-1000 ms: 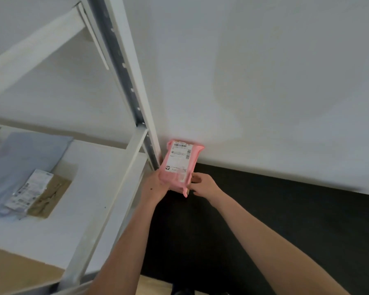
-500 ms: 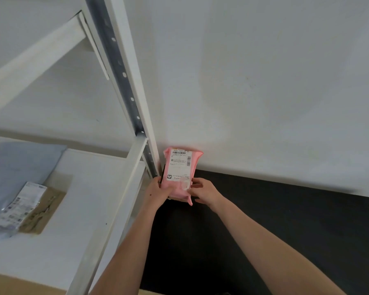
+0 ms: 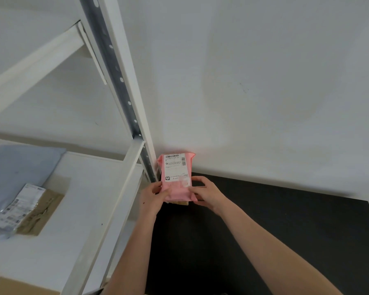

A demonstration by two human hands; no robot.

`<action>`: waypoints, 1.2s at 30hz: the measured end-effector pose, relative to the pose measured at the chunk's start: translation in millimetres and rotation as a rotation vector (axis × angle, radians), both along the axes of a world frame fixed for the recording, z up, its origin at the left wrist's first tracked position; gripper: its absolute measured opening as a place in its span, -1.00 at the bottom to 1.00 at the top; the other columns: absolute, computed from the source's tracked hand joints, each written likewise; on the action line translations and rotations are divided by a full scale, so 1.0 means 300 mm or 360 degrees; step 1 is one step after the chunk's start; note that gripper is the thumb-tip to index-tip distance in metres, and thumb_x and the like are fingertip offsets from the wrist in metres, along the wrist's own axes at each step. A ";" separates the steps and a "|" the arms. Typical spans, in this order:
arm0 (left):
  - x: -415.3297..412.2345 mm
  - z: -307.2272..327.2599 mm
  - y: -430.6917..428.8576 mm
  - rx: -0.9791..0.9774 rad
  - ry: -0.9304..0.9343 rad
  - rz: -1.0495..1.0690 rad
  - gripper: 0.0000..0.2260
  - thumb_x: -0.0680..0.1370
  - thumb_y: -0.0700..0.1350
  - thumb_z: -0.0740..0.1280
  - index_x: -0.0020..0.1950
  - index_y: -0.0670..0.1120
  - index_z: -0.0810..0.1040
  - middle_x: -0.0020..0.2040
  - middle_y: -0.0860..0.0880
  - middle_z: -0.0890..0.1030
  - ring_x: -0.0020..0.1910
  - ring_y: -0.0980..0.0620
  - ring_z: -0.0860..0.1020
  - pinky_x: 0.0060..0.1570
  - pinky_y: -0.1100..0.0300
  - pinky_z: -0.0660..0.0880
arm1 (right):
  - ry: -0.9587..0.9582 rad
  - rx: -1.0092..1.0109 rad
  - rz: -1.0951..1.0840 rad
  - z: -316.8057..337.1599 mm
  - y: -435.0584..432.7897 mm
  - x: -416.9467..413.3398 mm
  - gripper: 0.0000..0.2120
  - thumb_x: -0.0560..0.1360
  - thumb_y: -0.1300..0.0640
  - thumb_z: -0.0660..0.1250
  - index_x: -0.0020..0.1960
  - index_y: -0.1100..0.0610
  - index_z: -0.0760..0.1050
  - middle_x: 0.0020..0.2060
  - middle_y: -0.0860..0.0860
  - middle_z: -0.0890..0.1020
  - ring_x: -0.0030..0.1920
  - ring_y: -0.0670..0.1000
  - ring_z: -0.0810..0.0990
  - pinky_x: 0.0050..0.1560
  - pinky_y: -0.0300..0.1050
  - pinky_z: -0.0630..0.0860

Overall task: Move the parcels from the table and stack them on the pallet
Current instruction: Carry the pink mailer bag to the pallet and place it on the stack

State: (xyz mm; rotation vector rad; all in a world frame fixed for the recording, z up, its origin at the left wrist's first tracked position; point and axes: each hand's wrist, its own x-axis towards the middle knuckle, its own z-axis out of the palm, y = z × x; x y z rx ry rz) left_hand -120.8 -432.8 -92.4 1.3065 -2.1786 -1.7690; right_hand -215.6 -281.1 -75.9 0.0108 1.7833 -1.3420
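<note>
- The left hand (image 3: pixel 152 196) grasps the lower left edge of the pink parcel (image 3: pixel 176 177), with its thumb across the front.
- The right hand (image 3: pixel 207 194) grasps the parcel's lower right edge, fingers curled round it.
- Both bare forearms reach up from the bottom of the frame.
- The parcel is a soft pink mailer bag with a white shipping label (image 3: pixel 175 165) and barcodes facing the camera. It is held just below the centre of the frame.
- The parcel's top edge lies against or just before the white wall (image 3: pixel 264 81). Its left side is just beside the rack upright (image 3: pixel 124 81).
- A tan sliver (image 3: pixel 182 202) shows under the parcel's bottom edge; what it is cannot be told.
- The black surface (image 3: pixel 264 231) fills the lower right and meets the wall right behind the parcel. Whether the parcel rests on it cannot be told.
- On the left, the white shelf board (image 3: pixel 83 199) carries a grey mailer bag (image 3: pixel 19 167).
- A brown envelope (image 3: pixel 41 216) with a white label lies over the grey bag's near corner.
- A strip of cardboard (image 3: pixel 9 284) shows at the lower left corner.
</note>
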 end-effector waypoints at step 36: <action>0.091 0.477 0.296 0.0190 0.0651 -0.0524 -0.72 0.46 -0.20 0.41 -0.04 0.22 0.57 -0.14 0.29 0.66 -0.07 0.23 0.63 -0.17 0.28 0.59 | 0.0687 -0.0281 -0.0494 0.466 0.454 0.222 -0.66 0.43 0.26 0.45 0.15 0.04 0.51 0.01 -0.05 0.68 0.02 -0.13 0.66 0.00 -0.12 0.61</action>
